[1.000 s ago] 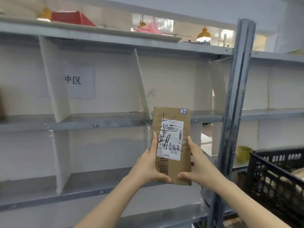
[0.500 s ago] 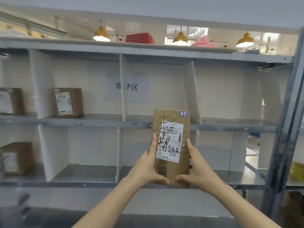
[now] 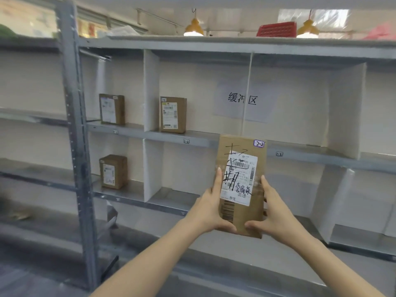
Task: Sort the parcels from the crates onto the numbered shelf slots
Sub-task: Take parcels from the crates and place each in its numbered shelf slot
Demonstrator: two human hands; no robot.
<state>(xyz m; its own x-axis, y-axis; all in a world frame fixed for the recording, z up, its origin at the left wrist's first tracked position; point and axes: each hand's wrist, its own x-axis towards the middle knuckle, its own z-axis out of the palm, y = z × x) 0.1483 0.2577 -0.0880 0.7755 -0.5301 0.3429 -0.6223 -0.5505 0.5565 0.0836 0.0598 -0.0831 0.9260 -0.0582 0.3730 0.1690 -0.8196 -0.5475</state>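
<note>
While the parcel (image 3: 241,185) is hovering upright in front of the shelf (image 3: 199,140), the left hand (image 3: 211,209) and right hand (image 3: 276,211) are clamping its lower sides; it's looking stiff and pretty light, so gripping the side edges is probably working.

Soft, even light on a pale shelving bay (image 3: 205,144).
Two yellow pendant lamps (image 3: 194,29) glow overhead (their bulbs blown out); shadows are faint, the left edge smears, and the steel upright (image 3: 74,125) bows.
</note>
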